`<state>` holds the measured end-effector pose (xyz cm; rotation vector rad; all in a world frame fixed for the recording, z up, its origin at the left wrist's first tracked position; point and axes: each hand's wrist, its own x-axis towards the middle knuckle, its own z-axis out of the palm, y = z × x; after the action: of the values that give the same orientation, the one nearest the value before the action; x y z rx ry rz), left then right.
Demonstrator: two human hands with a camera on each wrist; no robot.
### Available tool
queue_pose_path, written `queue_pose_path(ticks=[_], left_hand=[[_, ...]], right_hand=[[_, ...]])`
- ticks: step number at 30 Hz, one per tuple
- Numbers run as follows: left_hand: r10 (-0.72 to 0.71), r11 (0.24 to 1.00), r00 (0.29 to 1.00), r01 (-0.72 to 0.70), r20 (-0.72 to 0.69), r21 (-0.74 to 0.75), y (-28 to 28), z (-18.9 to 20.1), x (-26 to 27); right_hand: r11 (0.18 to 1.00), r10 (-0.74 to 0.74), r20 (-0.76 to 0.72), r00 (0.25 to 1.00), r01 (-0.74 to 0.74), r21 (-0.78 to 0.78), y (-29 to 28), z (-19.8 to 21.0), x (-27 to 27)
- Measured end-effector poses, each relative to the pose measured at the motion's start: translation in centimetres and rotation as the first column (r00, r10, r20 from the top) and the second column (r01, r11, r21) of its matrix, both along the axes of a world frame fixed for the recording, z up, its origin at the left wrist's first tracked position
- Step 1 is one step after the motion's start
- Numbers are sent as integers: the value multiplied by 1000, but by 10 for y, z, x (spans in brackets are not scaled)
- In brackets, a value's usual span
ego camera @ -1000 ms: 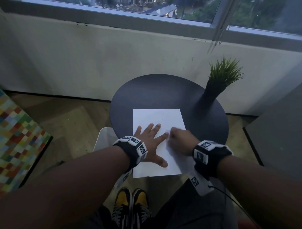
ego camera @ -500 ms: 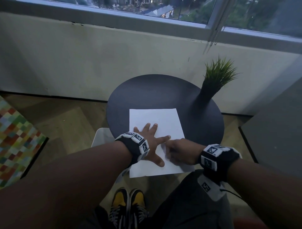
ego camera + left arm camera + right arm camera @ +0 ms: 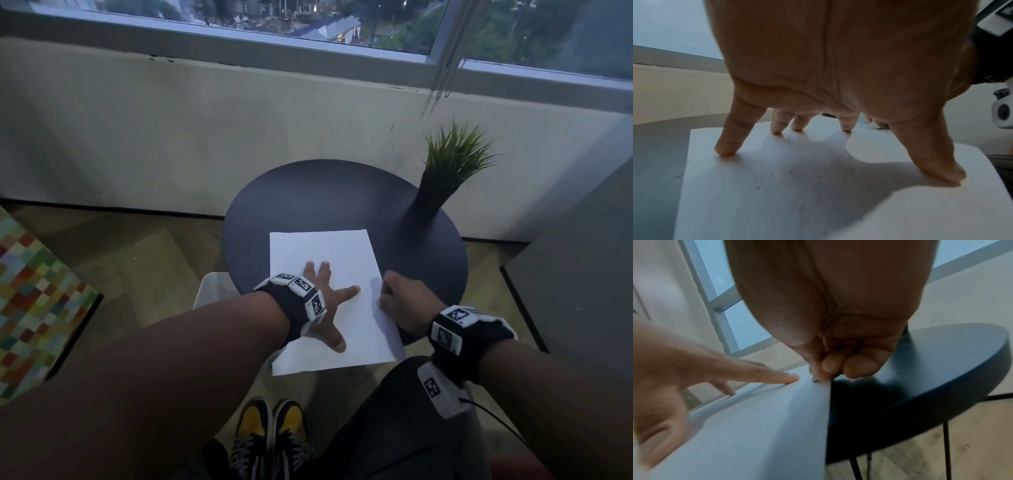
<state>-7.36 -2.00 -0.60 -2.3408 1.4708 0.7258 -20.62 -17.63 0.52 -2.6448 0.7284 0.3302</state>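
Note:
A white sheet of paper lies on a round dark table, its near end hanging over the rim. My left hand lies spread on the sheet, fingertips and thumb pressing it down. My right hand sits at the sheet's right edge with its fingers curled under. In the right wrist view its thumb and forefinger pinch that edge of the paper. A small dark tip shows below them; I cannot tell what it is.
A dark vase with green grass blades stands at the table's back right. Blind cords hang from the window. A chequered cushion is at the left, grey furniture at the right, and yellow-and-black shoes are below.
My right hand has slid from beside the left forefinger, mid-sheet, out to the paper's right edge. The left hand has stayed spread on the paper.

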Motion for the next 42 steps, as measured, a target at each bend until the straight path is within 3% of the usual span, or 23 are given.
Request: queue_pose_path(ticks=[4,5,8,10,12,15,17,20,22,24,25,26,29,31,39,42], left_hand=[[-19,1000,1000,19,8,-16,1,0,3],[-20,1000,1000,20,5,-12,0,0,3],[-10,1000,1000,10,-2,-16,0,-4,4],[-13,1000,1000,13,13,-25,3,-7,6],[-14,999,1000,15,24,-39,5,-9,7],[-30,998,999,31,20,-50,9,-8,8],[-15,998,1000,15,0,-60,12,-11,10],[10,998,1000,-11,-17,-57,15,-16,12],[20,997,999,-22,-30,-70,15,-15,11],[22,997,999,-26,-45,-75,17,-11,10],[23,997,999,-27,-49,-78,18,-10,10],[24,996,998,-28,-50,-84,18,-11,11],[25,995,999,-29,-39,-97,20,-16,11],[17,994,999,-21,-39,-109,23,-14,10],[199,970,980,-199,-16,-140,54,-28,24],[164,973,986,-166,-29,-159,50,-27,20]], right_hand=[[939,338,-100,936,-328,105,27,3,-11],[931,358,-111,927,-345,122,26,6,-11],[992,79,-68,995,-72,107,4,8,-2],[999,-6,-42,999,8,44,5,6,2],[994,104,-40,994,-102,41,28,3,5],[930,343,-85,935,-326,170,58,7,3],[959,263,-102,959,-249,134,44,9,15],[1000,-15,-6,1000,15,-7,21,2,30],[996,87,2,996,-87,-3,34,-5,33],[949,294,-34,955,-288,128,59,-6,30],[933,331,-48,943,-319,167,62,-6,30],[940,314,-44,948,-305,152,57,-5,32],[999,16,20,1000,-16,36,20,-7,40],[997,-70,20,997,69,44,6,-7,39],[997,-75,10,997,75,11,10,0,37],[991,117,31,993,-119,57,51,-1,36]])
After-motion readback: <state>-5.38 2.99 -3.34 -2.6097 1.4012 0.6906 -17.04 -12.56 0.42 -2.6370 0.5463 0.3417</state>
